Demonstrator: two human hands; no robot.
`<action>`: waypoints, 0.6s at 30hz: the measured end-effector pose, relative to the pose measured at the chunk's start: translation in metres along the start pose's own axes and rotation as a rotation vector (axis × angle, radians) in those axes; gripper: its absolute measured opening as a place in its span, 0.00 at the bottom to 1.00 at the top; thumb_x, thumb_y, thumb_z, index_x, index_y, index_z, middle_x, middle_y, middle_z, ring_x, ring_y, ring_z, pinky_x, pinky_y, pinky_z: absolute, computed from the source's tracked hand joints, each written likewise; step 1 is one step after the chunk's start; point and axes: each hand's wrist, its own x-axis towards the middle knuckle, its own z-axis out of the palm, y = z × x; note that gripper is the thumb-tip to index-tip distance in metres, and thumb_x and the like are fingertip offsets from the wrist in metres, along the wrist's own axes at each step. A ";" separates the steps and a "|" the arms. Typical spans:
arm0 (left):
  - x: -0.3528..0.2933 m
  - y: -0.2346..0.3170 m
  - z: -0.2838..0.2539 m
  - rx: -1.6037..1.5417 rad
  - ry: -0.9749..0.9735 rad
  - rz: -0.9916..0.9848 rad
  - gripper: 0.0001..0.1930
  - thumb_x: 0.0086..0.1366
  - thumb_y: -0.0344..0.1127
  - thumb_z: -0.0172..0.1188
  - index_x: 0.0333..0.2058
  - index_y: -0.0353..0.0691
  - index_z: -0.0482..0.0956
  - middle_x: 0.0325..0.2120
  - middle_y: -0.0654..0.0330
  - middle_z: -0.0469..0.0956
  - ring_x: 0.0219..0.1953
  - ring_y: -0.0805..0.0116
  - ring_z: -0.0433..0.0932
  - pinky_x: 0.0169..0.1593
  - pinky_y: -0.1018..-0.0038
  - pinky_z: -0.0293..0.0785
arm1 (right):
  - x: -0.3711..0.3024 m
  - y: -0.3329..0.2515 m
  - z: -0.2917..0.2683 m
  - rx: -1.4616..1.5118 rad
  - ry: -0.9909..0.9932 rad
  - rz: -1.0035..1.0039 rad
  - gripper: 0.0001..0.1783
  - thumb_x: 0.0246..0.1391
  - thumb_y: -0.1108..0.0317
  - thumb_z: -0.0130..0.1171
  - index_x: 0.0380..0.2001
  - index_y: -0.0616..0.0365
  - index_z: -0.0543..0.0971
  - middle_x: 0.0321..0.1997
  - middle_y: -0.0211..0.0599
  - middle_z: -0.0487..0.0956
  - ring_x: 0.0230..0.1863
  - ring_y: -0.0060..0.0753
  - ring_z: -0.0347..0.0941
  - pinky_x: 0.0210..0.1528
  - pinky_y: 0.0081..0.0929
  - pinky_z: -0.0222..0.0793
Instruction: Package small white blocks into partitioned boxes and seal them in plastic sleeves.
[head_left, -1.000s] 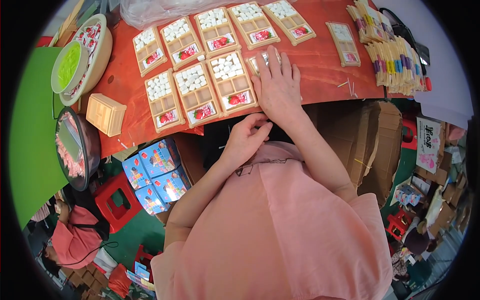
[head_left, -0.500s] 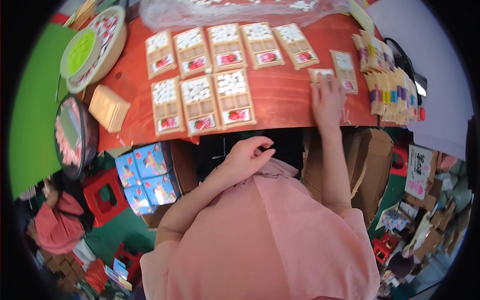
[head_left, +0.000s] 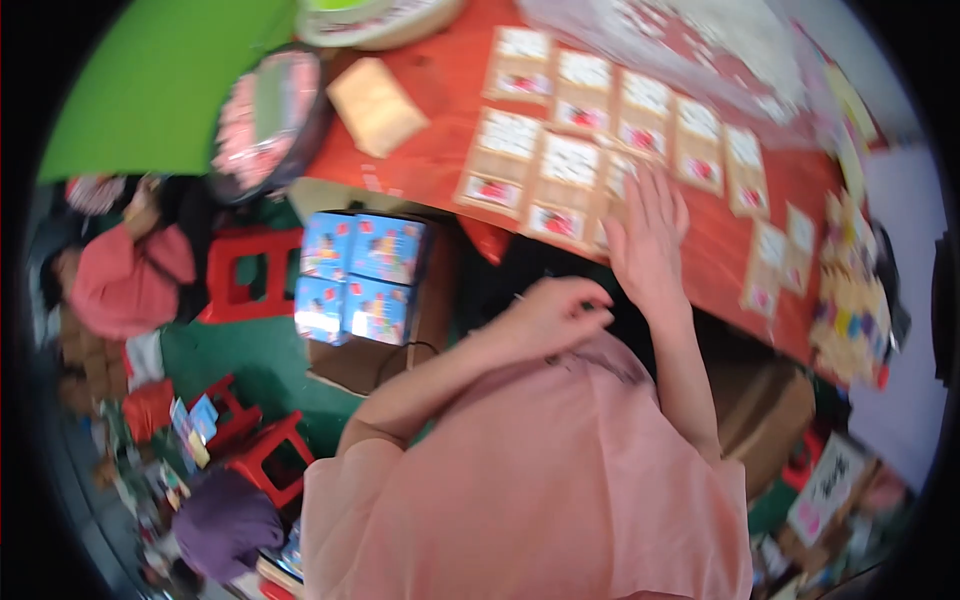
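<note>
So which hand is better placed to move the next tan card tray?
Probably the right hand: it lies flat on the tan card trays on the red table. The left hand is curled near the chest.

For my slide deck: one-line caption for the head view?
Right hand flat on tan compartmented packs on red table; left hand curled near chest.

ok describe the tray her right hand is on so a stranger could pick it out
Start at the red table with its two rows of flat tan trays. In the near row, the tray at the right end lies under the right hand, at the table's front edge. It is the only one covered by a hand.
</note>
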 end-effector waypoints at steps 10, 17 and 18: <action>-0.045 0.011 -0.093 -0.176 0.255 0.172 0.10 0.69 0.34 0.62 0.45 0.37 0.82 0.35 0.67 0.82 0.37 0.81 0.79 0.40 0.80 0.77 | -0.018 0.012 0.018 -0.128 -0.137 0.025 0.36 0.63 0.59 0.54 0.67 0.70 0.61 0.76 0.57 0.55 0.78 0.56 0.46 0.76 0.58 0.39; -0.060 0.022 -0.321 1.137 1.617 0.131 0.27 0.59 0.46 0.70 0.52 0.36 0.77 0.40 0.51 0.84 0.53 0.53 0.78 0.55 0.60 0.73 | -0.011 0.028 0.000 0.037 -0.134 0.017 0.31 0.65 0.62 0.48 0.69 0.59 0.63 0.78 0.50 0.54 0.79 0.52 0.46 0.76 0.56 0.34; -0.055 0.026 -0.338 1.137 1.612 0.137 0.27 0.59 0.46 0.70 0.52 0.36 0.77 0.40 0.51 0.84 0.53 0.53 0.78 0.55 0.60 0.73 | -0.011 0.030 0.003 0.035 -0.132 0.023 0.31 0.65 0.62 0.48 0.69 0.59 0.63 0.78 0.50 0.54 0.79 0.52 0.46 0.76 0.56 0.34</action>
